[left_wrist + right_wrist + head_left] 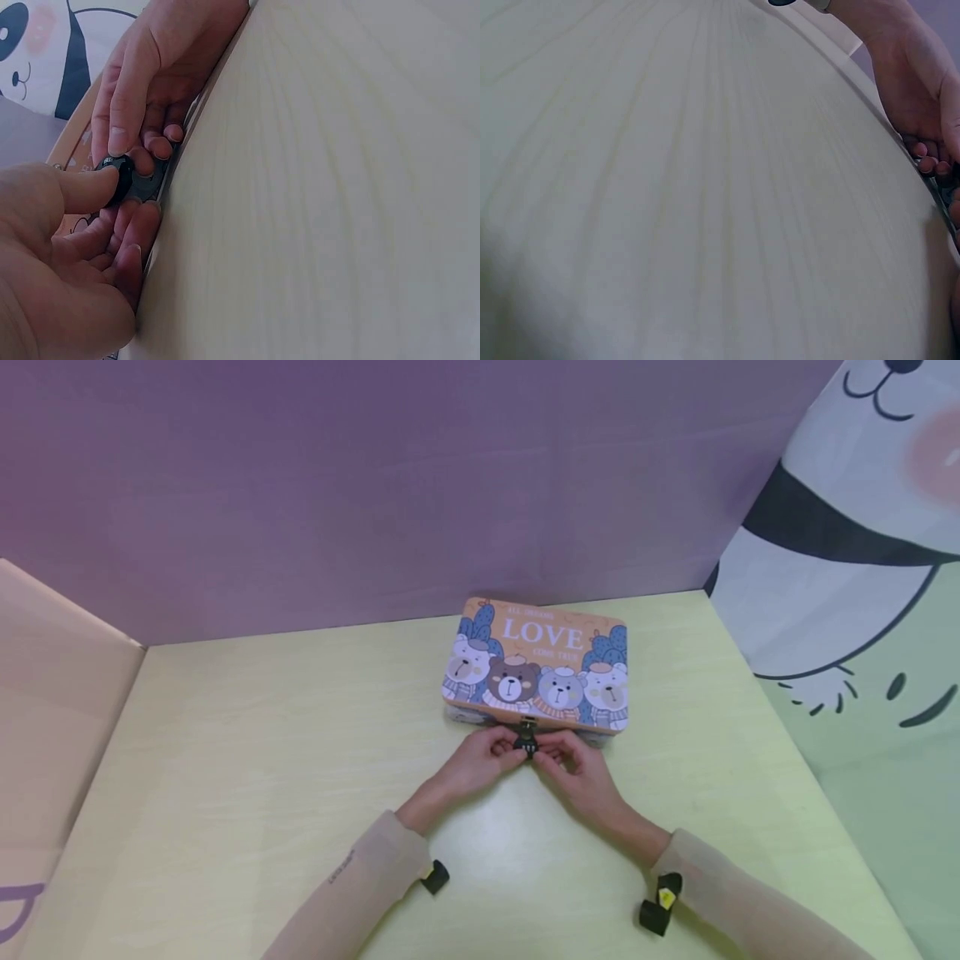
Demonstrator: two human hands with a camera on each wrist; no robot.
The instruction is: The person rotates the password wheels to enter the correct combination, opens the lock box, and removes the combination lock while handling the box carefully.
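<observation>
The head view alone shows the whole tin box (536,668), lying near the far edge of the tabletop (262,760), nearer its far right corner than its far left one, with "LOVE" and four bears on its lid. At the middle of the box's front side is a metal clasp (528,724), and a small black padlock (527,744) with pale marks is there, between the two hands. The left wrist view adds what the head view hides: bent fingers beneath the lock and the thumbs laid against it. The right wrist view is mostly bare tabletop, with the hands cut off at its right border; the dark sliver between them is probably the padlock, though too little shows to be sure. The left hand (476,764) is nearly closed, pinching the lock's left side between thumb and fingers. The right hand (588,777) pinches the right side likewise, its thumb and forefinger drawn together on the lock.
</observation>
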